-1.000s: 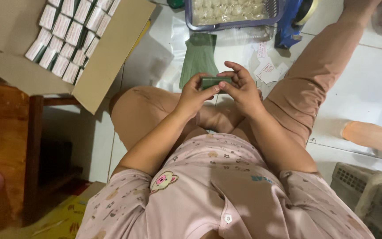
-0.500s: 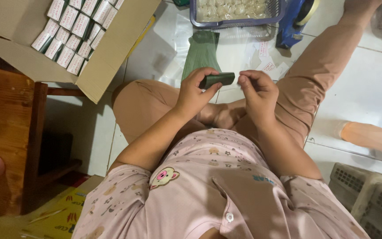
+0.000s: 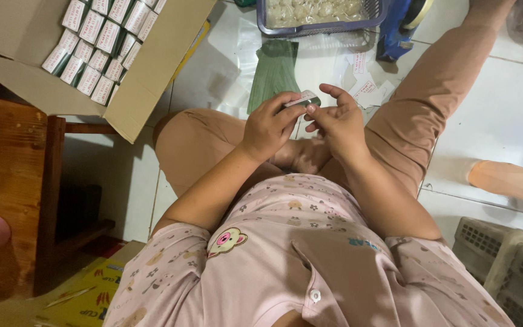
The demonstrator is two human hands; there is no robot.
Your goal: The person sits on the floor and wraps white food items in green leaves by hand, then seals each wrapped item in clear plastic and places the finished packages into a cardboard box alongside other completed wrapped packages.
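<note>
My left hand (image 3: 269, 126) grips a small green box with a white label (image 3: 302, 99) above my lap. My right hand (image 3: 338, 121) is right beside it, with a fingertip touching the box's end and the other fingers spread. A stack of flat green box blanks (image 3: 272, 72) lies on the tiled floor just beyond my hands. Small white labels (image 3: 365, 85) are scattered on the floor to the right of the stack.
A cardboard carton (image 3: 146, 72) with several packed boxes (image 3: 95, 45) sits on a wooden stool (image 3: 13, 175) at the left. A blue wire basket (image 3: 322, 15) of pale round items stands ahead. Another person's foot (image 3: 509, 181) rests at right, plastic crates (image 3: 506, 260) below it.
The small box has turned in my left hand, and its white label now shows. My right hand, apart half a second ago, has come back to touch the box's end.
</note>
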